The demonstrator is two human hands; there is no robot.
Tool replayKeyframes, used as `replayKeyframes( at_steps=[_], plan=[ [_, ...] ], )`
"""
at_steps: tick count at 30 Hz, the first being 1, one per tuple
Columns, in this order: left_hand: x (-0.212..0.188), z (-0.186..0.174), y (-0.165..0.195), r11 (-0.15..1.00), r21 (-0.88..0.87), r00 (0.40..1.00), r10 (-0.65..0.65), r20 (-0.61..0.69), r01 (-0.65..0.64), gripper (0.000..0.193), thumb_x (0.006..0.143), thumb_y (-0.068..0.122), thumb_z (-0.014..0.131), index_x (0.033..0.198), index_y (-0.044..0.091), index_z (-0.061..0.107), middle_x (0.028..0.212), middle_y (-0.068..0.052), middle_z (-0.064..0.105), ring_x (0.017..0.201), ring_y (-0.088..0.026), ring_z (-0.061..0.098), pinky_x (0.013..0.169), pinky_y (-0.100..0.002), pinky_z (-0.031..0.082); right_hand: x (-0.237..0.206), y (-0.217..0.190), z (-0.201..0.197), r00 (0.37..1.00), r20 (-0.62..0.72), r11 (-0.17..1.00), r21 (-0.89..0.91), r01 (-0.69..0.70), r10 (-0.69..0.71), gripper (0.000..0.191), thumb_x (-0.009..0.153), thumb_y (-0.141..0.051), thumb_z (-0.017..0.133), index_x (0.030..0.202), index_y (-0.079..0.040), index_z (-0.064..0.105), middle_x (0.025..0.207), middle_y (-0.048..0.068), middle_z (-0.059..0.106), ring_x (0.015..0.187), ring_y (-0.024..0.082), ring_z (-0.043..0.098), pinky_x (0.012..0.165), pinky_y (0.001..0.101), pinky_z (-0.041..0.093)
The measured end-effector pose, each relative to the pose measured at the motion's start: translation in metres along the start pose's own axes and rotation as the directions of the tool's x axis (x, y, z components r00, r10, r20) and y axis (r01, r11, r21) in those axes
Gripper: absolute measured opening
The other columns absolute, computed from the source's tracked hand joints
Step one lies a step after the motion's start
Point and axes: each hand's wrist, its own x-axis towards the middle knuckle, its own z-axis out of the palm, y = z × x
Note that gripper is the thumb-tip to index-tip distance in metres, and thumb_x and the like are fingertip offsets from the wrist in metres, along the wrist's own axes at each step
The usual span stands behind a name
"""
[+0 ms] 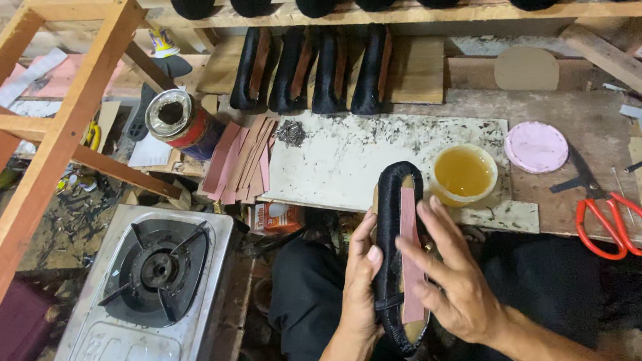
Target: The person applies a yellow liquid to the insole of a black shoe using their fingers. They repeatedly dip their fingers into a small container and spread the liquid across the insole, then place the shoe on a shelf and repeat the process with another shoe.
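Head view looks down on a black fabric shoe upper (391,259) stretched over a last, held sole-up above the person's lap. Left hand (360,285) wraps its fingers around the shoe's left edge, grasping it, with the thumb on the black rim. Right hand (454,281) lies with flat, spread fingers on the shoe's right side, fingertips pressing on a long pink strip (411,250) that runs lengthwise down the sole; it is not clenched.

Just beyond the shoe's toe, a round yellow tub of amber liquid (464,173) stands on a white, speckled board (350,158) lying on the wooden counter (595,133). To the right of the tub lies a round pink lid (536,147), and further right, orange-handled scissors (610,213) rest on the counter, well apart from the hands. Left of the board is a fanned pile of pink strips (242,158), and beside it an open metal tin with a red and blue label (180,123).

Four black shoe uppers (312,73) stand on edge in a row behind the board, under a wooden shelf (476,8) bearing more black shoes. At lower left sits a steel single-burner gas stove (153,296), near an unpainted wooden frame (45,127).
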Motion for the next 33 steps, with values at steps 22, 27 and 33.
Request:
replayKeyframes(
  at_steps=[22, 27, 33],
  plan=[
    [-0.004, -0.012, 0.0, 0.977, 0.136, 0.972, 0.139, 0.189, -0.166, 0.061, 0.092, 0.035, 0.065, 0.144, 0.008, 0.048, 0.176, -0.018, 0.015, 0.16, -0.034, 0.026, 0.129, -0.047, 0.025, 0.012, -0.003, -0.015, 0.963, -0.068, 0.965, -0.011, 0.261, -0.261, 0.026, 0.096, -0.029, 0.063, 0.119, -0.022, 0.075, 0.162, 0.011, 0.038, 0.154, 0.034, 0.029, 0.131, 0.0517, 0.023],
    [-0.007, -0.014, 0.0, 0.979, 0.127, 0.972, 0.13, 0.198, -0.157, 0.06, 0.093, 0.037, 0.066, 0.143, 0.008, 0.049, 0.175, -0.02, 0.017, 0.159, -0.034, 0.026, 0.129, -0.048, 0.025, 0.019, 0.009, -0.022, 0.99, -0.102, 0.995, -0.036, 0.096, -0.099, 0.025, 0.096, -0.026, 0.063, 0.115, -0.017, 0.076, 0.161, 0.016, 0.038, 0.155, 0.036, 0.03, 0.13, 0.0521, 0.024],
    [-0.005, -0.029, 0.003, 0.993, 0.072, 0.991, 0.083, 0.108, -0.091, 0.063, 0.091, 0.038, 0.064, 0.141, 0.004, 0.047, 0.167, -0.019, 0.033, 0.15, -0.032, 0.04, 0.124, -0.047, 0.033, 0.017, 0.047, -0.036, 0.998, -0.018, 0.98, -0.187, -0.067, 0.065, 0.025, 0.089, -0.032, 0.07, 0.104, -0.015, 0.078, 0.154, 0.009, 0.052, 0.154, 0.031, 0.036, 0.13, 0.0506, 0.029]
  ],
)
